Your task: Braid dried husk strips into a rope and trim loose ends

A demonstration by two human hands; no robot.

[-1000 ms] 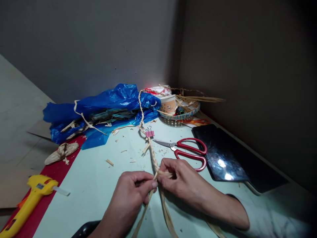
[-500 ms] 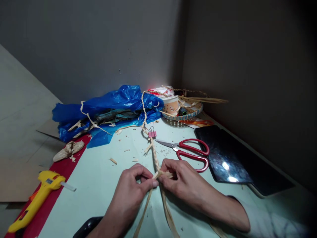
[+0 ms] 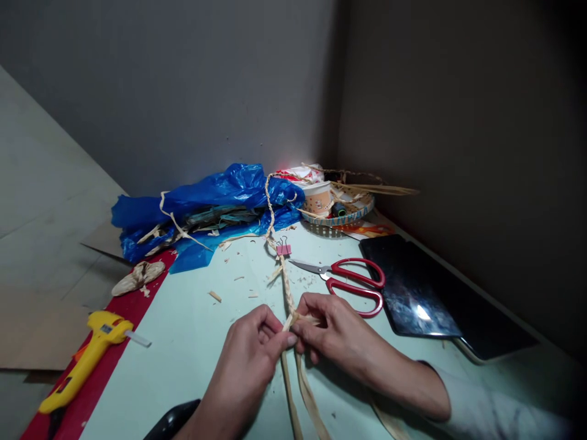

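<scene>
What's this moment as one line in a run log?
left hand: pinching strand | right hand: pinching another strand | clip: on braid | scissors: on table, untouched

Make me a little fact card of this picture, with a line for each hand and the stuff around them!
Left hand: pinching a flat, pale fibre strand
Right hand: pinching near the lower end of a pale plaited fibre braid
Clip: pink binder clip with wire handles, on the braid
Scissors: red-handled metal scissors, right of the braid, tips pointing toward the clip
Left edge: yellow glue gun on a red strip
Back: crumpled blue plastic bag; round woven basket
</scene>
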